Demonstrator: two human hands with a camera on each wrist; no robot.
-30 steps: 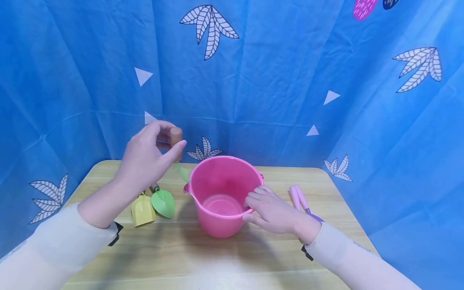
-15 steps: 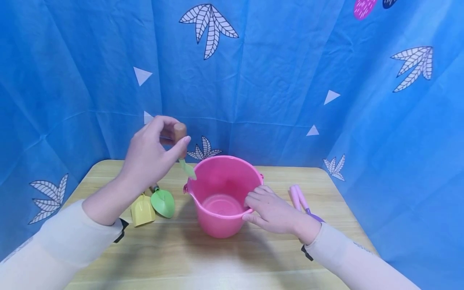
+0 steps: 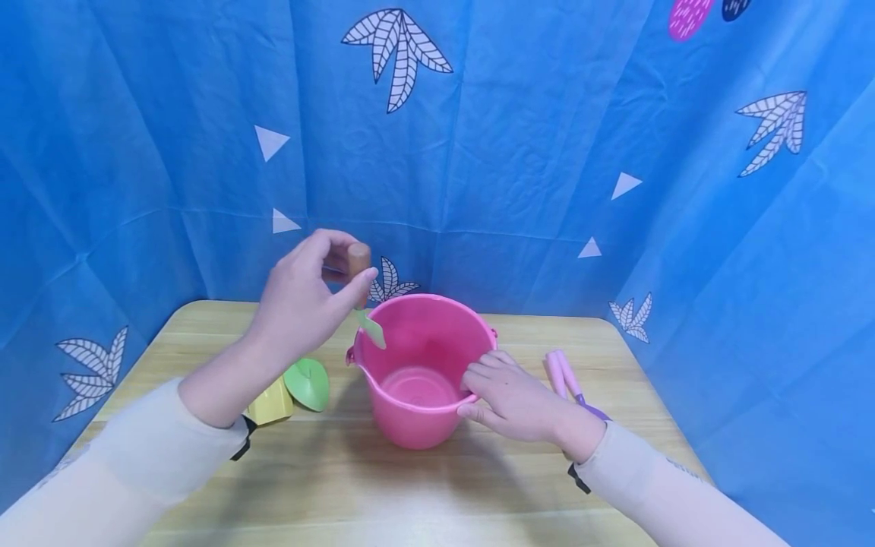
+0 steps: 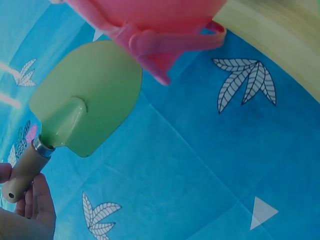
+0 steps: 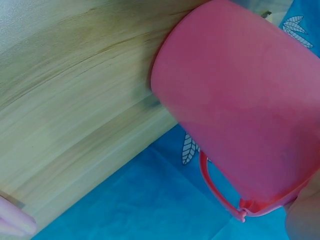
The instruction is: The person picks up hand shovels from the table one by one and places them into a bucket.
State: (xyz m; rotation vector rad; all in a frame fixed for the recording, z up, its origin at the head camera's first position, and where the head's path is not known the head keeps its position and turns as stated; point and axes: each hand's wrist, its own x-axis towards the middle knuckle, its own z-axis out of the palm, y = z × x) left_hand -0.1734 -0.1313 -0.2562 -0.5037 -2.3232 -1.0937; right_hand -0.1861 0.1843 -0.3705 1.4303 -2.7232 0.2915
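A pink bucket (image 3: 412, 427) stands upright on the table, its mouth facing up. My right hand (image 3: 514, 396) grips the near right part of its rim, fingers inside and thumb outside. Above the left rim, my left hand (image 3: 297, 300) pinches the wooden handle of a small trowel (image 4: 95, 95), blade pointing down. That blade is light green and broad in the left wrist view. In the head view it is seen nearly edge-on, over the left side of the bucket's mouth. The bucket's floor shows bare pink.
On the table (image 3: 424, 501), a yellow shovel (image 3: 272, 404) and a green trowel (image 3: 307, 385) lie left of the bucket, partly behind my left forearm. Right of it lie pink handles (image 3: 562, 372) with a purple end, partly hidden by my right arm. A blue patterned curtain (image 3: 533, 137) surrounds the table.
My left hand has carried the trowel rightward, from outside the left rim to over the bucket's mouth. My forearm now covers more of the yellow shovel. The right hand and bucket stay put.
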